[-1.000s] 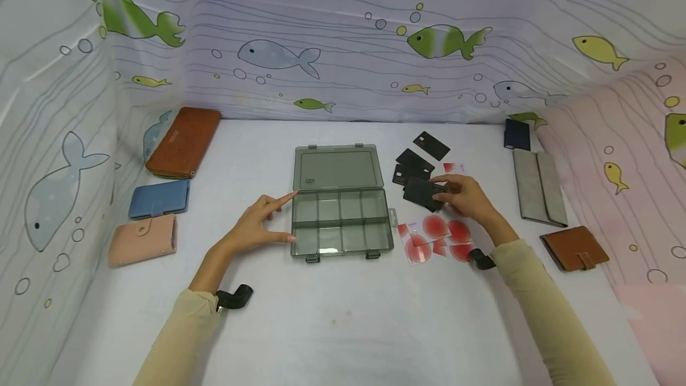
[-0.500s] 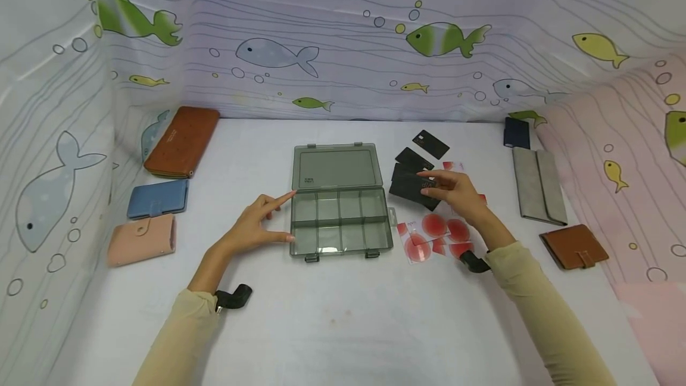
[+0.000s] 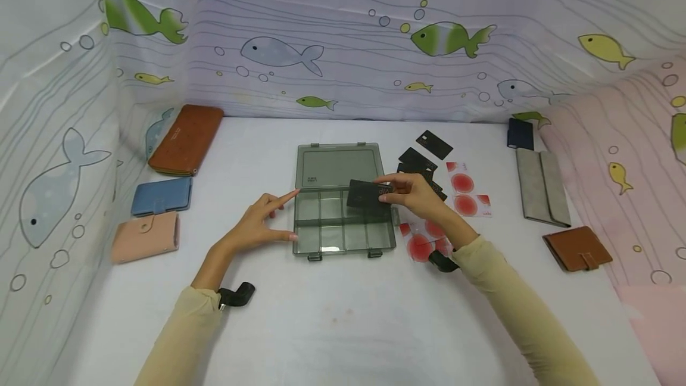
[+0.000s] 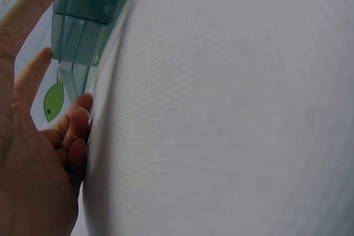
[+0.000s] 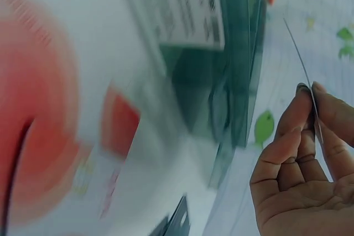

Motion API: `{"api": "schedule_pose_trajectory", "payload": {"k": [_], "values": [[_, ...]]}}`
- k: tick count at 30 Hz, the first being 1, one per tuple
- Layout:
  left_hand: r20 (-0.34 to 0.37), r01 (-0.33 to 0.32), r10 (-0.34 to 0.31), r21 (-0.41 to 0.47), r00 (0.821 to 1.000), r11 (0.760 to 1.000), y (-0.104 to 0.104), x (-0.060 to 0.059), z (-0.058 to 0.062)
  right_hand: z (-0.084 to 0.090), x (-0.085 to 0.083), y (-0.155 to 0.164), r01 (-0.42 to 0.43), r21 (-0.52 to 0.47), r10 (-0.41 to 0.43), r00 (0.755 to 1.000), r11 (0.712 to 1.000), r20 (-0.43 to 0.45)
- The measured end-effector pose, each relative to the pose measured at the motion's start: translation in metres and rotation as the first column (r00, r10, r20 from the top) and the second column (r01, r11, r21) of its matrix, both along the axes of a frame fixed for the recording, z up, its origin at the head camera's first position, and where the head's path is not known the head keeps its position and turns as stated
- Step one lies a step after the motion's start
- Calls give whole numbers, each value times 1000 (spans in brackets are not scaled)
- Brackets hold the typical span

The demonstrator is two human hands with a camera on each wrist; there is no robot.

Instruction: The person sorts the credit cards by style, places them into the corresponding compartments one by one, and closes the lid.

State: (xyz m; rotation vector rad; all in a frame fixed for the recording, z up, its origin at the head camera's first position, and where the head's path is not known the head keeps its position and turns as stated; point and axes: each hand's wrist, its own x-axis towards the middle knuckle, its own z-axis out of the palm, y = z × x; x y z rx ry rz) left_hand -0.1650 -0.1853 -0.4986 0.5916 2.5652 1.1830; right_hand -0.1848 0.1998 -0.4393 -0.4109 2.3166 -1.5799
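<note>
A black card (image 3: 362, 195) with pale lettering is pinched between the thumb and fingers of my right hand (image 3: 415, 195), held over the right part of a clear grey compartment box (image 3: 331, 237). The right wrist view shows the card (image 5: 303, 62) edge-on between the fingertips. The box's lid (image 3: 339, 165) lies folded back behind it. At the box's left side, my left hand (image 3: 252, 225) touches the edge with its extended index finger and thumb, the other fingers loosely bent. Several more black cards (image 3: 418, 159) lie right of the box, partly hidden by my right hand.
Red-and-white cards (image 3: 465, 204) lie right of the box, some under my right forearm. Brown (image 3: 186, 139), blue (image 3: 161, 196) and pink (image 3: 146, 237) wallets line the left side. Navy (image 3: 520, 134), grey (image 3: 543, 186) and brown (image 3: 577, 249) ones line the right.
My right hand has lifted the black card off the pile and carried it left, over the box. The left hand has stayed at the box's edge.
</note>
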Motion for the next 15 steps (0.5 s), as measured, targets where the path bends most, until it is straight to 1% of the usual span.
{"api": "schedule_pose_trajectory", "payload": {"k": [8,15], "values": [[-13,-1,1,8,1000,1000,0,1,0,0,-8,-37,-97,31,97,995,995,-11],[-29,-1,2,14,1000,1000,0,1,2,-4,-18,-64,-146,36,146,989,989,-15]]}}
